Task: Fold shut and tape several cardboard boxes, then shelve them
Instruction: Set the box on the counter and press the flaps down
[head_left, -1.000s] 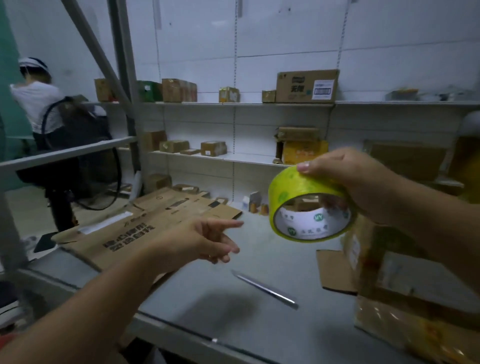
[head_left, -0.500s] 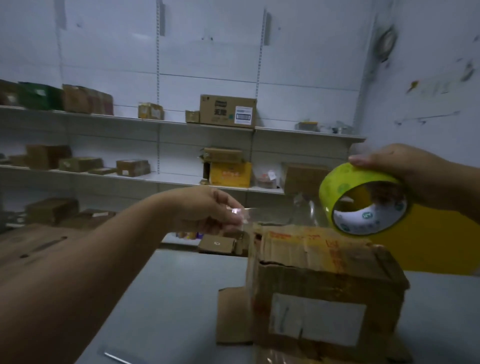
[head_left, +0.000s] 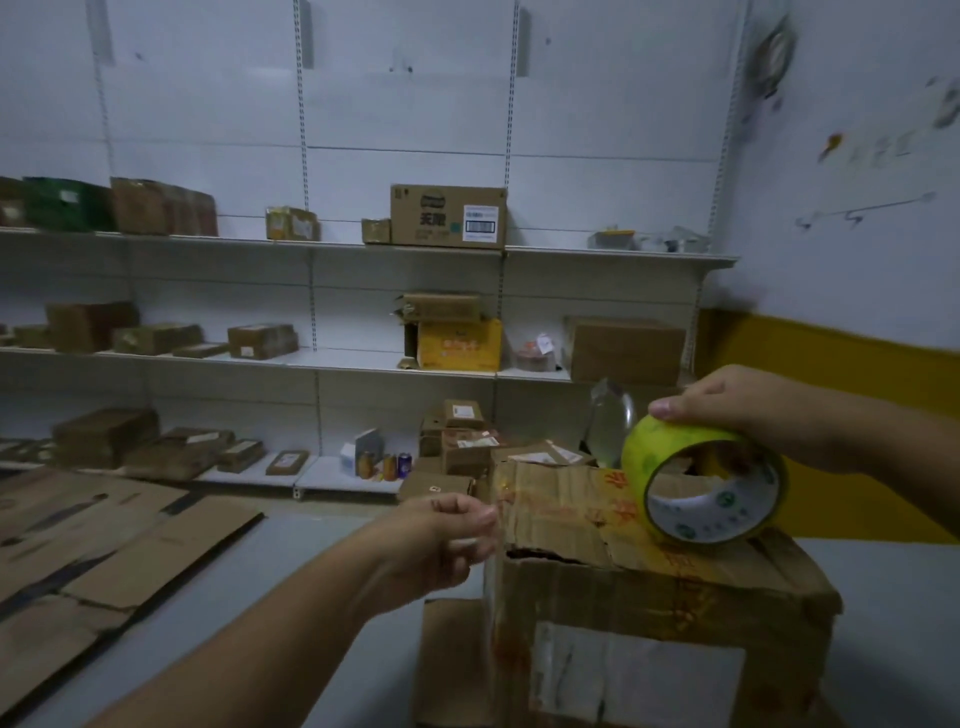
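A worn cardboard box (head_left: 660, 613) with its top flaps folded down stands on the grey table (head_left: 291, 597) at the lower right. My right hand (head_left: 748, 410) grips a yellow-green tape roll (head_left: 701, 483) held just over the box's top right. My left hand (head_left: 452, 535) pinches the clear tape end at the box's top left edge. A strip of clear tape runs across the box top between my two hands.
Flattened cardboard sheets (head_left: 93, 545) lie on the table's left side. White wall shelves (head_left: 311, 358) behind hold several small boxes, among them a large labelled box (head_left: 447, 215) on the top shelf and a yellow box (head_left: 460, 343) on the middle one.
The view swung right from the flattened sheets to the box. My left hand took the tape end and drew it down to the box's left edge; the roll came down onto the box top.
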